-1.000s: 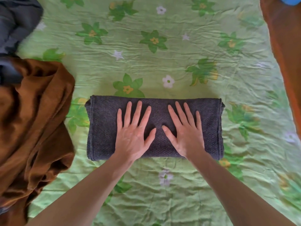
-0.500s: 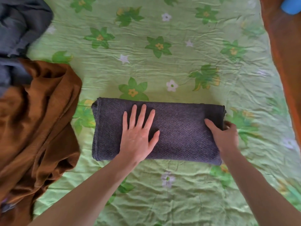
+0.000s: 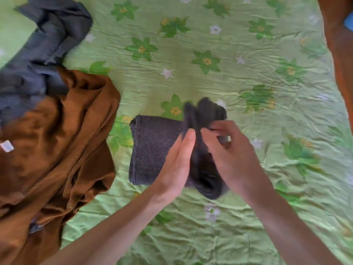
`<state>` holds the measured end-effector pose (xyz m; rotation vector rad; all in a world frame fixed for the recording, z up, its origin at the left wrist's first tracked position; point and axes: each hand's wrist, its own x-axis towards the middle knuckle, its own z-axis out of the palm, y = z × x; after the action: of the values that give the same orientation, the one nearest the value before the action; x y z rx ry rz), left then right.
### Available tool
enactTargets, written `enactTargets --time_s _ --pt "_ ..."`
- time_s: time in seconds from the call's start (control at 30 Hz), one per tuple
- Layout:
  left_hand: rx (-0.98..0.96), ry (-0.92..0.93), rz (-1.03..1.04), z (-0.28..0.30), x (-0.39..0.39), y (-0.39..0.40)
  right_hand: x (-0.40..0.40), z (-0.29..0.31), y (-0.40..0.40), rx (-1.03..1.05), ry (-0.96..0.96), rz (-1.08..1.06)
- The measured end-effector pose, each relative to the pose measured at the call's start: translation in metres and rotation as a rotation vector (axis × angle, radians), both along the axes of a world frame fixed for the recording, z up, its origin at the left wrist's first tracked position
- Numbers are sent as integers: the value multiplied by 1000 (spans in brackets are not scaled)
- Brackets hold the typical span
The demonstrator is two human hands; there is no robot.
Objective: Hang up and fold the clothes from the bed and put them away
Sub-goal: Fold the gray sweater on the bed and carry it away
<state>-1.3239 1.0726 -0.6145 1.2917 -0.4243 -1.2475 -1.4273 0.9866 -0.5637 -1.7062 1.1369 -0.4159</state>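
Presently, a dark grey knitted garment [image 3: 152, 150] is seen lying on the green flowered bedsheet [image 3: 191, 73], near the middle of the head view. Its left half lies flat on the sheet, with a stitched edge along the left side. Its right half is raised off the sheet and bunched upward, blurred by motion.

The left hand [image 3: 177, 163] is held edge-on against the garment at the line where the flat part meets the raised part. Its fingers are straight and kept together, and the thumb tip is pressed against the fabric; nothing is gripped by it.

The right hand [image 3: 229, 155] is placed on the raised half. Its fingers [image 3: 219, 129] are curled, and the fabric's upper edge is pinched between thumb and fingertips. The lower portion of the raised fold is partly hidden behind this hand, so its exact shape cannot be told.

Both forearms are bare and enter from the lower edge.

To the left, a brown garment [image 3: 57, 150] is heaped in loose folds on the sheet, just beside the dark grey one but apart from it. A small white tag [image 3: 7, 145] is noted on it. Above the brown heap, a crumpled grey-blue garment [image 3: 47, 44] is lying, touching the brown one. At the right edge, a reddish-brown surface [image 3: 340, 54] is visible beyond the sheet.
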Motion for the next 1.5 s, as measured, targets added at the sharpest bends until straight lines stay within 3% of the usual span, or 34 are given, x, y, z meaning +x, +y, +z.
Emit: enactTargets --time_s 0.13,0.17,0.23,0.3,0.4,0.5,0.6,0.67,0.73,0.93,1.03,1.13,1.23,1.33,1.5 --pt "114 -181 160 -13 41 27 30 -14 24 212 -138 71" --pt "134 -196 187 -19 50 33 31 -20 26 186 -159 36" --pt "182 -227 212 -33 66 42 28 -36 28 -134 -83 4" --pt "271 -280 226 -42 80 47 23 -56 28 -443 126 107" --pt "437 -382 247 -50 94 51 28 -87 34 -544 371 319" --pt "589 -854 245 -51 93 59 41 -113 44 -588 457 337" --pt "392 -1326 174 -57 83 63 57 -130 50 -667 547 280" --pt "322 -1438 18 -70 78 62 63 -138 52 -701 591 246" --pt "372 -1457 -115 -87 77 64 62 -147 51 -734 609 244" --pt "369 -1358 -165 -107 89 62 67 -149 41 -711 627 303" --pt "336 -1187 -20 -101 84 59 59 -142 33 -621 430 291" --pt "410 -731 300 -92 77 56 36 -140 25 -367 124 -15" --pt "491 -404 341 -87 85 53 25 -132 20 179 29 -315" --pt "505 -161 267 -81 101 53 17 -127 9 585 -81 -282" --pt "441 142 146 -40 95 65 4 -91 20 748 -235 -187"
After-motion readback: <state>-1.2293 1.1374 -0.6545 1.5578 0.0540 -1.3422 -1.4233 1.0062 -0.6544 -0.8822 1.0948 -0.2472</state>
